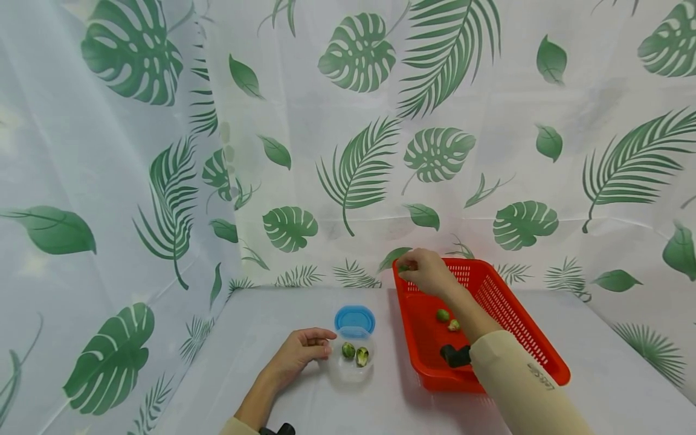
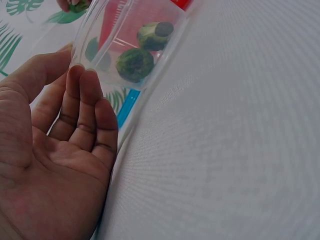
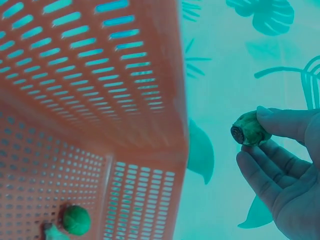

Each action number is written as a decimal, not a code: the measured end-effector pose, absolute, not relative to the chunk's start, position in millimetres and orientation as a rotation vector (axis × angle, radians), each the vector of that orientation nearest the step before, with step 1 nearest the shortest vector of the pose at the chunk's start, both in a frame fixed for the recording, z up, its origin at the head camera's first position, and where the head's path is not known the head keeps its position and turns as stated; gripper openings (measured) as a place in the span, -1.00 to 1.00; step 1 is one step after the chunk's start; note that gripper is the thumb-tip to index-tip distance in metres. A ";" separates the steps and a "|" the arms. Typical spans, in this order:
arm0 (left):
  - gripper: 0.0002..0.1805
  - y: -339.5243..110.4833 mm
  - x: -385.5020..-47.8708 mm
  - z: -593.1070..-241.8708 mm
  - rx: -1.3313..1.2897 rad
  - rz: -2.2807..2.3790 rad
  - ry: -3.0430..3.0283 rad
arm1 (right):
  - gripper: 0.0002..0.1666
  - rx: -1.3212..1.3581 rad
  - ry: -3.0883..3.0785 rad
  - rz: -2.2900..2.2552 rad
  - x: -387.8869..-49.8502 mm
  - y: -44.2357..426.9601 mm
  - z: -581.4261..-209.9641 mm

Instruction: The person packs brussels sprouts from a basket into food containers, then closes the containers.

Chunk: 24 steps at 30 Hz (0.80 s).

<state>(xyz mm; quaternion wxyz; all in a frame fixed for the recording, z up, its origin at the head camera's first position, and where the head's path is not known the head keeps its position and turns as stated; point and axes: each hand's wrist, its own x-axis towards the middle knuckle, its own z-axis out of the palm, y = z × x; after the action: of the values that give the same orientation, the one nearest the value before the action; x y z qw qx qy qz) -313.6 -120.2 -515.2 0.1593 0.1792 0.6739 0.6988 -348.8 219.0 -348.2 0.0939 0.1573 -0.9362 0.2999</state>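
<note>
My left hand (image 1: 298, 353) has its fingertips against the left side of a clear plastic container (image 1: 348, 373) that holds two Brussels sprouts (image 1: 348, 350). In the left wrist view the fingers of the left hand (image 2: 70, 115) are slightly bent at the container's wall (image 2: 107, 60). Thumb and fingers of my right hand (image 1: 426, 273) pinch one sprout over the far left corner of a red basket (image 1: 415, 344). The right wrist view shows this sprout (image 3: 250, 129) between thumb and fingers of the right hand (image 3: 285, 165), beside the basket wall.
Two more sprouts (image 1: 443, 315) lie in the red basket, right of the container. A blue lid (image 1: 354, 318) lies on the white table (image 1: 283, 308) just behind the container. Leaf-patterned sheeting (image 1: 353, 181) stands behind and at the left.
</note>
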 end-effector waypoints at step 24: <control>-0.48 -120.7 -313.4 -515.3 0.504 1.992 1.921 | -0.73 0.597 -2.573 1.012 -317.1 183.8 -335.4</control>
<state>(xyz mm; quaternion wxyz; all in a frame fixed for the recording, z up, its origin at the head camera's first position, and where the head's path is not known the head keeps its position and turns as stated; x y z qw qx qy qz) -313.4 -120.7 -515.3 0.1635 0.1768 0.6737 0.6987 -317.1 183.8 -335.4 0.1557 0.2086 -0.8986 0.3533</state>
